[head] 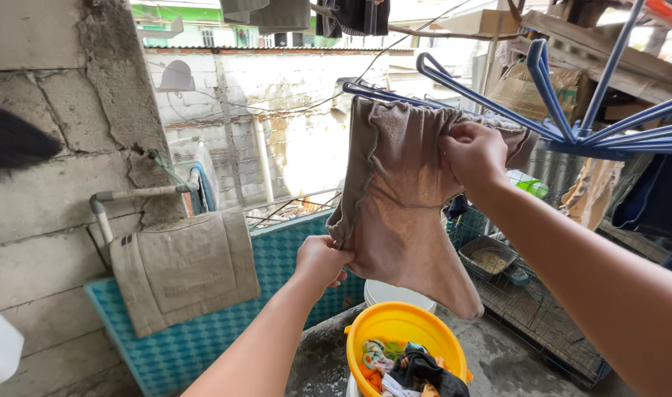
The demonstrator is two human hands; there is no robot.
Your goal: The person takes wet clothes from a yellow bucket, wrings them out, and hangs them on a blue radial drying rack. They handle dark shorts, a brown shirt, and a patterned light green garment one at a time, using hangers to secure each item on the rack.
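A brownish-grey cloth garment (398,198) hangs over an arm of a blue folding drying rack (571,129). My right hand (474,153) grips the garment's upper edge where it lies on the rack arm. My left hand (321,261) pinches the lower left edge of the same garment and holds it out. Below, a yellow plastic basin (373,323) holds several crumpled, colourful clothes (406,367).
A beige cloth (185,268) is draped over a white pipe (130,195) on the block wall at left. A white bucket (398,294) stands behind the basin. A wire cage with a metal tray (490,257) sits at right. Dark clothes (354,15) hang overhead.
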